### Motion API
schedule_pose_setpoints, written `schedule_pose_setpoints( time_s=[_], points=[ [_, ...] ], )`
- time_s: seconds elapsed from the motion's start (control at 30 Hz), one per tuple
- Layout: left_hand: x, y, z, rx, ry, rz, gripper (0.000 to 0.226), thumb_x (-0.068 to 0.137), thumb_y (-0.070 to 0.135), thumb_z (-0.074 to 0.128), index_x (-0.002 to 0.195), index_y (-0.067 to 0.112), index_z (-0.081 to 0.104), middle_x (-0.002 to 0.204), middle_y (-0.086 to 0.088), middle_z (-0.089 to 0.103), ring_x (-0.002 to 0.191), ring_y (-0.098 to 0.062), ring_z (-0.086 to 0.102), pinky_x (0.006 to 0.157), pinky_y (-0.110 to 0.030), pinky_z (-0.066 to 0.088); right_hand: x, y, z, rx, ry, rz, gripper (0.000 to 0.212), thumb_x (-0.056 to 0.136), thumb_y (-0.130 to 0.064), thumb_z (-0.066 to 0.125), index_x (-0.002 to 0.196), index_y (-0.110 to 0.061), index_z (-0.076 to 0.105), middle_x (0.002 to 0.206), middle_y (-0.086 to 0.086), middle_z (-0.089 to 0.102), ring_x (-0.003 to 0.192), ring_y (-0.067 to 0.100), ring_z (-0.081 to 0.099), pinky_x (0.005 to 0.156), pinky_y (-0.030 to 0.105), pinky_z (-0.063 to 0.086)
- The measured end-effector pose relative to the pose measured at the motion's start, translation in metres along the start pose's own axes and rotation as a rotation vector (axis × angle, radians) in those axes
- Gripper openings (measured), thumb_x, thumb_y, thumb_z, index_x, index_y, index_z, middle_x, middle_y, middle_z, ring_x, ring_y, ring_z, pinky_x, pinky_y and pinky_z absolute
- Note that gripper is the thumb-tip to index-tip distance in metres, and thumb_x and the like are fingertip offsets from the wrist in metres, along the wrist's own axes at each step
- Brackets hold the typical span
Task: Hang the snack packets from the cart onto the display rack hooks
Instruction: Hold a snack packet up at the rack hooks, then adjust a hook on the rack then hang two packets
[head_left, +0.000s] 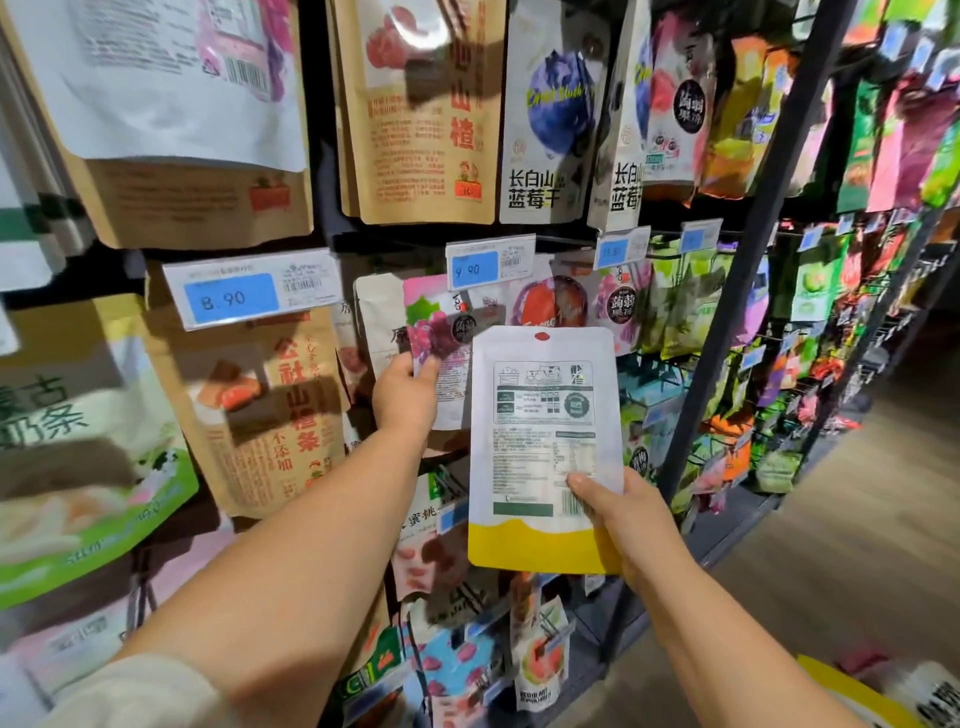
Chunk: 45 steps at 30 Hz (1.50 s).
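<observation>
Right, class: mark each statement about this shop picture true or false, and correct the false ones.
1. The right hand holds the white packet at its lower corner. True.
2. The white packet hangs from a hook. False: it is only held in the hand.
3. The left hand grips a pink packet. True.
4. The tag above the white packet reads 8.90. False: it reads 9.90.

The single head-worn wide-angle camera faces forward and slightly down, close against the display rack (727, 312).
</observation>
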<state>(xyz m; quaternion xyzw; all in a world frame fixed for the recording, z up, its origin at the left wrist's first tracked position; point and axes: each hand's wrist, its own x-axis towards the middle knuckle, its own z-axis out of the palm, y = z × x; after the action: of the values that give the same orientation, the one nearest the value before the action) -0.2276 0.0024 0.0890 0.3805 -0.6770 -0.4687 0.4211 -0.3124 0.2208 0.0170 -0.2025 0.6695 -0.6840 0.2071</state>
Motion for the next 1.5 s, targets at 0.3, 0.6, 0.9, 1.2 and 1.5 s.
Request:
schedule_pose_setpoints(
  time_s=[0.3,0.6,0.9,1.2,1.5],
  points=[
    [-0.023,0.007,-0.002,-0.111,-0.028,0.194,0.042,0.094,0.038,0.054,0.092,-0.004,0.051,0.081,-0.011,0.055,0.072,-0.017,0.048,0.063,-0.042,0.046,-0.013,-0.003,-0.029,0.041,0.068,-0.043,0.018,0.087,-0.016,0.071,0.103,-0.021,0.069,0.099,-0.003,0.076,0.094,0.019,0.072,0.088,0.043,0.056],
    [-0.067,0.006,0.019,-0.165,-0.233,0.127,0.026,0.085,0.05,0.056,0.085,0.025,0.061,0.091,-0.005,0.071,0.088,-0.03,0.067,0.083,-0.054,0.054,-0.055,0.004,-0.073,0.125,0.237,-0.024,0.018,0.087,-0.015,0.07,0.103,-0.021,0.068,0.1,0.0,0.076,0.095,0.023,0.072,0.089,0.044,0.054],
    [-0.157,-0.01,0.091,-0.162,-0.619,-0.012,0.041,0.082,0.055,0.064,0.097,0.016,0.064,0.104,-0.012,0.07,0.1,-0.035,0.065,0.091,-0.053,0.051,-0.139,0.038,-0.155,0.105,0.541,0.091,0.017,0.085,-0.017,0.073,0.102,-0.017,0.069,0.099,0.006,0.076,0.092,0.025,0.072,0.09,0.049,0.055],
    [-0.295,-0.034,0.175,-0.11,-1.074,-0.174,0.047,0.082,0.055,0.063,0.111,0.018,0.06,0.124,-0.007,0.058,0.115,-0.025,0.054,0.105,-0.051,0.041,-0.268,0.07,-0.239,-0.11,0.901,0.22,0.007,0.086,-0.023,0.073,0.093,-0.024,0.071,0.095,-0.004,0.076,0.089,0.019,0.072,0.086,0.045,0.056],
    [-0.414,-0.037,0.216,0.096,-1.321,-0.17,0.053,0.098,0.037,0.051,0.143,0.01,0.043,0.146,-0.008,0.045,0.134,-0.029,0.042,0.11,-0.038,0.035,-0.365,0.087,-0.293,-0.329,1.199,0.437,0.022,0.082,-0.029,0.075,0.103,-0.023,0.069,0.098,0.0,0.073,0.093,0.021,0.066,0.085,0.041,0.053]
  ],
)
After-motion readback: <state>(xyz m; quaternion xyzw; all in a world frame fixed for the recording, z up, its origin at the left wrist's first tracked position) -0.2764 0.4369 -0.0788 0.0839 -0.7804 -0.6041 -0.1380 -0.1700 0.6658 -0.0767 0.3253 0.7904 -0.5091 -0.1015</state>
